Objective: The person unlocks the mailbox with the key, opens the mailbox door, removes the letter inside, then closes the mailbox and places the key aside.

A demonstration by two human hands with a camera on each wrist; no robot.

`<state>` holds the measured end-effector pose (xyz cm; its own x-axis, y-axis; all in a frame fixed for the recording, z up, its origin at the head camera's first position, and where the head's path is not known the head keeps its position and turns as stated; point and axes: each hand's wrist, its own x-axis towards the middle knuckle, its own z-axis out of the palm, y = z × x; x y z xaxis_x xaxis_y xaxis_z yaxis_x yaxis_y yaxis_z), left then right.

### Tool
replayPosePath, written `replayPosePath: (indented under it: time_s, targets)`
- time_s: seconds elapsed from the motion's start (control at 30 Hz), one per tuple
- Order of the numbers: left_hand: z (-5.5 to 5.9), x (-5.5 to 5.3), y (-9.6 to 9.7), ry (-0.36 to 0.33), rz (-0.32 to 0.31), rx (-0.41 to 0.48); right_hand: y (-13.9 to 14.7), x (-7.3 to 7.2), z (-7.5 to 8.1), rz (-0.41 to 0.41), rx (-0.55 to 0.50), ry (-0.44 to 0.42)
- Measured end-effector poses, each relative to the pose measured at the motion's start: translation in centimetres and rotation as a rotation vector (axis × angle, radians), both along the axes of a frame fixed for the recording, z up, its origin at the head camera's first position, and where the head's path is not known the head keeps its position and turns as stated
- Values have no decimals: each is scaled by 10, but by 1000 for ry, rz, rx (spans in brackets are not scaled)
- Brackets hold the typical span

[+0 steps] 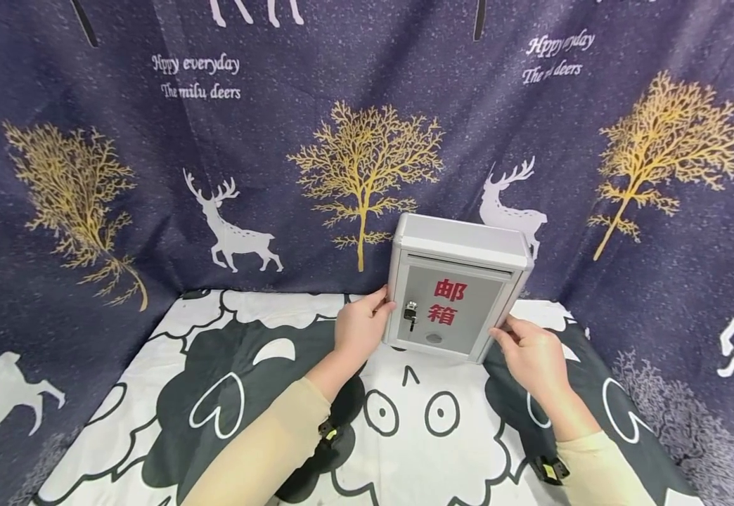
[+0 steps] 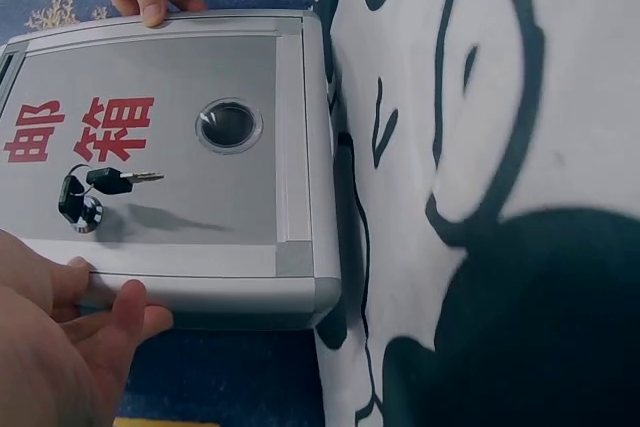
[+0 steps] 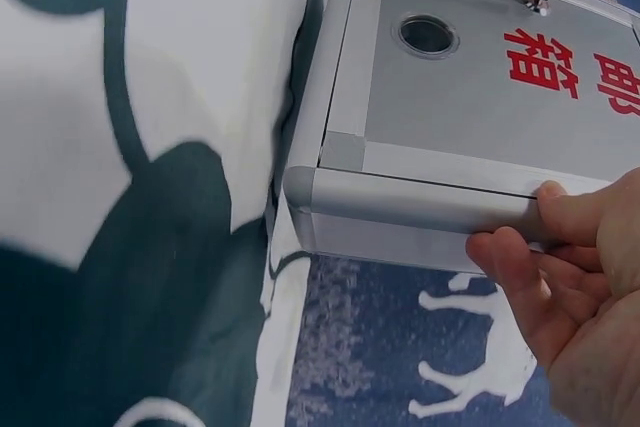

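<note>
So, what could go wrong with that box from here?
The box could slip, since the left hand and right hand hold it only by its sides, with nothing gripping underneath. The keys stick out from the lock on its front, so a finger or sleeve might catch and bend one.

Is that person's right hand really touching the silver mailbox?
Touching. The right wrist view shows it: the right hand has a fingertip right on the edge of the silver mailbox, with no gap.
</note>
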<state>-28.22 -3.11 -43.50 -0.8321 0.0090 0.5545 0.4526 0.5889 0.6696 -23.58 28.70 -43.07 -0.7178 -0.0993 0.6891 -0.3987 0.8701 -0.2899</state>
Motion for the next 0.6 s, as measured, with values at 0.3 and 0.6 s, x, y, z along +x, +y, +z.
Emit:
replayPosePath:
  time_s: [0.3,0.6]
  targets:
    - [0,8,-26,13,46,-8,-23,-8,-3,52,-15,13]
    - [-2,18,-51,-16,98,4,-45,-16,-4,75,-5,-65]
